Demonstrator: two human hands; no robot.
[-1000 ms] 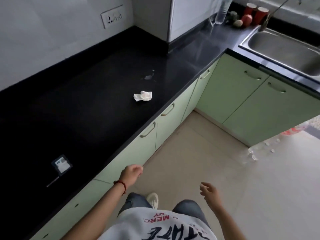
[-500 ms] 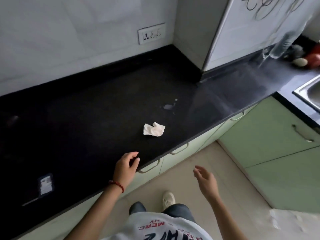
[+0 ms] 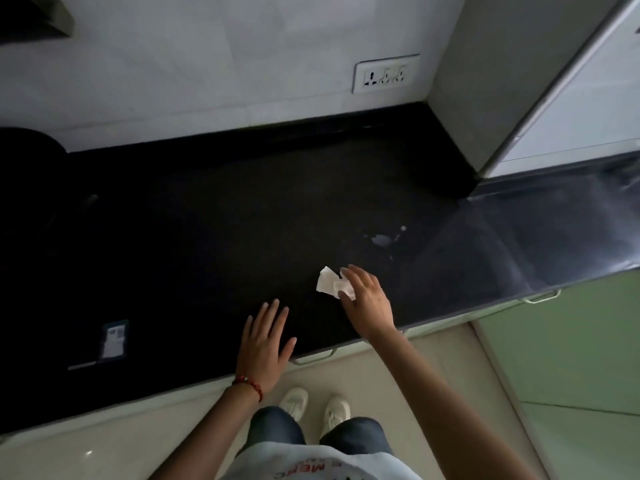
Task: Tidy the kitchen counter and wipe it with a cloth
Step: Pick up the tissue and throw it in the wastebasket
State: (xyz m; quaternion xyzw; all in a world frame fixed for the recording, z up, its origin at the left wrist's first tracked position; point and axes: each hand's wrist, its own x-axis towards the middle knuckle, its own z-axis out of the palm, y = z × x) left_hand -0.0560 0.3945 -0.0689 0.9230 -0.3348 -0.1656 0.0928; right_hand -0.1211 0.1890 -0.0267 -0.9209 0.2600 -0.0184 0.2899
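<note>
A crumpled white tissue (image 3: pixel 327 284) lies on the black counter (image 3: pixel 207 237) close to its front edge. My right hand (image 3: pixel 365 299) reaches over the edge, and its fingers and thumb close around the tissue's right part. My left hand (image 3: pixel 265 344) rests flat on the counter to the left of it, fingers spread, holding nothing; a red bead bracelet sits on that wrist. A small pale wet patch (image 3: pixel 381 239) marks the counter beyond the tissue to the right.
A small dark packet with a white label (image 3: pixel 114 339) lies at the counter's left front. A wall socket (image 3: pixel 386 73) sits above the back edge. A white unit (image 3: pixel 485 98) closes the back right corner. Green cabinet doors (image 3: pixel 561 358) stand below right.
I have stepped up to the counter. My right hand went from hanging over the floor to the tissue. My left hand moved from the counter's edge onto its top and flattened.
</note>
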